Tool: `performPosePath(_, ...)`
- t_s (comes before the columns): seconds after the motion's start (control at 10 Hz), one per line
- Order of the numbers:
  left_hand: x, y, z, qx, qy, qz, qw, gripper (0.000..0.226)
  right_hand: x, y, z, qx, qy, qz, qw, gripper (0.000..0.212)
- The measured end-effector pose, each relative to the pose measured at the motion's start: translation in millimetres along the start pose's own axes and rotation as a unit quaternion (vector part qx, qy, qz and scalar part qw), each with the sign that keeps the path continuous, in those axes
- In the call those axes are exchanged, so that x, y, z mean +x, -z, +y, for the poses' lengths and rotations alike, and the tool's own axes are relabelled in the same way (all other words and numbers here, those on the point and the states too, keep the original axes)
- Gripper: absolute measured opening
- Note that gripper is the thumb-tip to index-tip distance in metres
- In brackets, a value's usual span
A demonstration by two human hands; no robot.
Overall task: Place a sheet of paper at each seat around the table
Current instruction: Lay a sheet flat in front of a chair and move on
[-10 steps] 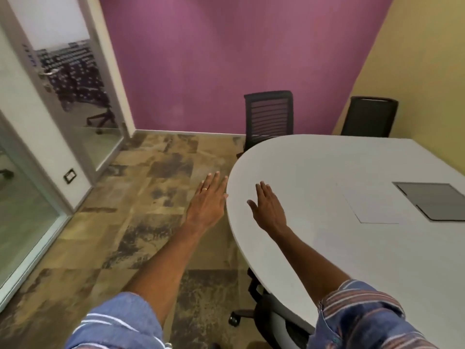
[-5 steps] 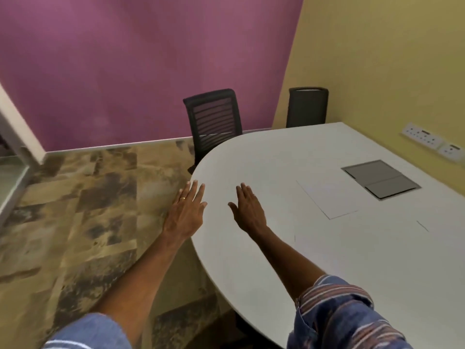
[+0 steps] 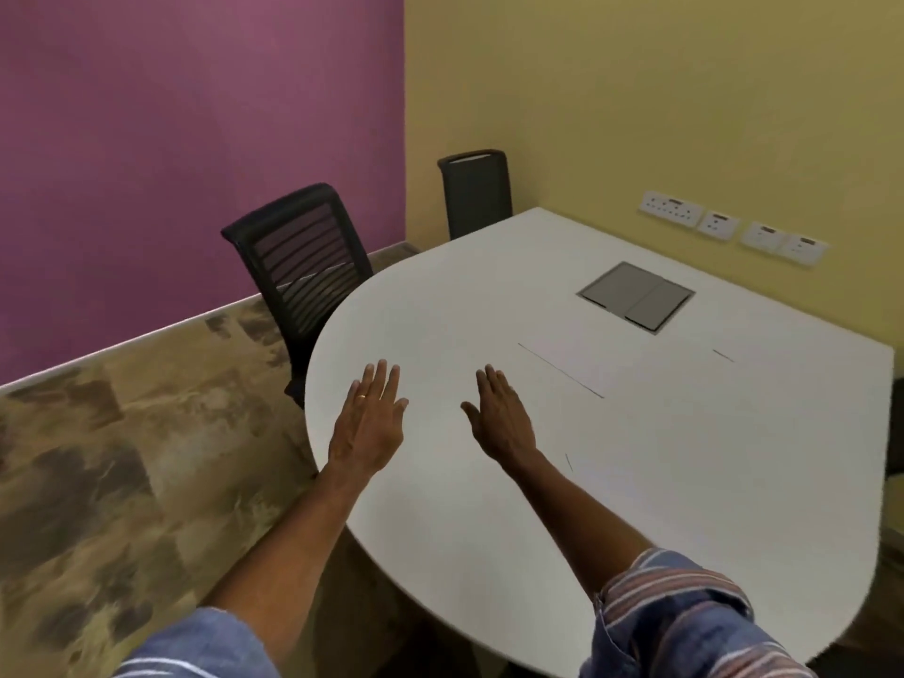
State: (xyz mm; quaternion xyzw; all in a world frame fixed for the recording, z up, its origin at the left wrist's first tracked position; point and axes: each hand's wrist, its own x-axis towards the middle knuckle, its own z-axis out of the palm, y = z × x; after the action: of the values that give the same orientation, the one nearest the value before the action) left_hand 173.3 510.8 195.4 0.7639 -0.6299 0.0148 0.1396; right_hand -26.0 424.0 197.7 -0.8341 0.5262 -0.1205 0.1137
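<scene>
Both my hands are stretched out flat, palm down, over the near left part of the white table. My left hand wears a ring and holds nothing. My right hand is just as empty, its fingers apart. A white sheet of paper lies near the table's middle, hard to tell from the top except for its dark edge. Another sheet lies closer to me on the right, only its faint corner edge showing. Two black chairs face the table: a mesh one at the left curve and a second in the corner.
A grey hatch is set into the table top near the yellow wall, which carries a row of white sockets. Patterned brown carpet covers the floor on the left up to the purple wall.
The view has swung right, away from the glass door and toward the yellow wall. My hands, empty and flat throughout, now both hover over the table top instead of at its edge.
</scene>
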Motion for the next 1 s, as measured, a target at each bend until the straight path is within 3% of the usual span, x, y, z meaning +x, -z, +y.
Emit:
performPosePath(0.3,68,-6,-25,-0.023,-0.105,-0.022,0.994,0.058,27,-7,-10,0.010,-0.109,0.025,0.994,0.064)
performPosePath(0.7,170,-55,1,-0.081,-0.167,-0.054,0.981,0.057,98,-7,55,-0.006,-0.206,0.054,0.977,0.063)
performPosePath(1.0,242,-99,14,-0.065,-0.216,-0.088,0.970,0.058,129,-16,95,-0.009,-0.263,0.065,0.962,0.061)
